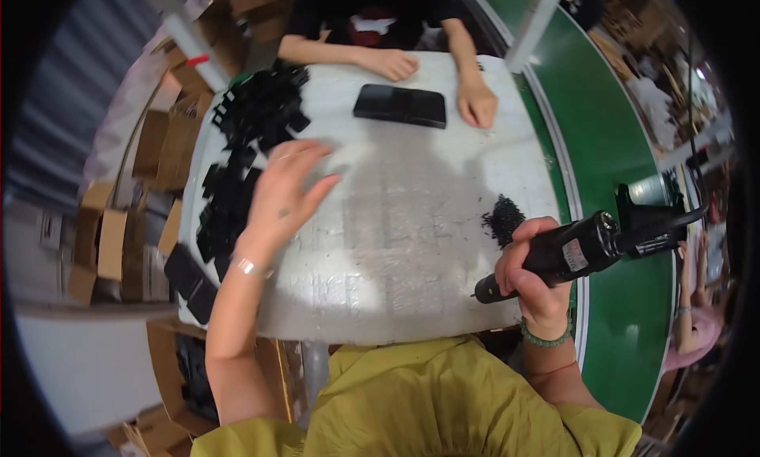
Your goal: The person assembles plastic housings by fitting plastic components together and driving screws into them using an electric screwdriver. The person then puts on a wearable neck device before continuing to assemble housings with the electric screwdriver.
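Over the white-covered table [412, 299], my left hand [286, 189] hovers with its fingers apart and nothing in them, beside a heap of flat black plastic parts [226, 208]. My right hand [536, 279] is wrapped round a black electric screwdriver [566, 253], its tip pointing left and a cable running off its rear end. Just beyond that hand lies a small pile of dark screws [503, 219]. A black rectangular case [400, 106] rests near the far edge, between the arms of a person opposite.
The person opposite rests both hands [476, 105] on the table. Another black case [190, 281] lies at the left edge. A green conveyor belt [609, 152] runs along the right. Cardboard boxes [170, 144] stand on the left; pale posts [537, 26] rise at the far corners.
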Demonstrator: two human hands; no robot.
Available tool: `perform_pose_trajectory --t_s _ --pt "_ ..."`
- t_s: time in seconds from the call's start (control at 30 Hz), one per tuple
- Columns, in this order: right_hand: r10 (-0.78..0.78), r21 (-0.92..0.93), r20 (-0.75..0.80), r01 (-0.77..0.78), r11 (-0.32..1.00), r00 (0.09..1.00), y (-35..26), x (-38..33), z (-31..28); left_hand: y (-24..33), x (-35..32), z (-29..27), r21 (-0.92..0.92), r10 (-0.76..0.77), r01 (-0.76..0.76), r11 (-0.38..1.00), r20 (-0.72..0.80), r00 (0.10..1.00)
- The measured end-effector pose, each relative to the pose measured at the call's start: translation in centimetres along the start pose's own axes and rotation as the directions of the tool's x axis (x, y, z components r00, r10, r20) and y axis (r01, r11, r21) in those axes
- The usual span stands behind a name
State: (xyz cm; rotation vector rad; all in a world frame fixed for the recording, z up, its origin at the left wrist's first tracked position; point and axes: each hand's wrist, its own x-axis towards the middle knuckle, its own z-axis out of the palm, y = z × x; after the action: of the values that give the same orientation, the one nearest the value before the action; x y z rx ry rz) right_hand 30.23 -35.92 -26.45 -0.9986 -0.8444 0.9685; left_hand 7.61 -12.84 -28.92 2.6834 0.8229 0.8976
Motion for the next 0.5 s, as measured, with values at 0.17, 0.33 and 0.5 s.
perform_pose_trajectory --t_s 0.17,0.33,0.5 --pt "-0.128 -0.023 -0.162 0.126 0.992 0.978 -1.5 -2.8 -2.2 -3.8 11.5 10.7 -0.094 0.229 -0.214 0.972 0.212 0.950" --pt "0.000 -0.024 -0.234 -0.005 1.000 0.972 -3.6 -3.9 -4.6 -8.7 14.8 14.0 -0.419 0.256 -0.059 0.906 0.433 0.864" --pt "-0.114 -0.008 -0.231 0.115 0.993 0.966 -2.5 -3.1 -3.7 -6.3 13.6 11.5 -0.286 0.110 0.012 0.958 0.408 0.906"
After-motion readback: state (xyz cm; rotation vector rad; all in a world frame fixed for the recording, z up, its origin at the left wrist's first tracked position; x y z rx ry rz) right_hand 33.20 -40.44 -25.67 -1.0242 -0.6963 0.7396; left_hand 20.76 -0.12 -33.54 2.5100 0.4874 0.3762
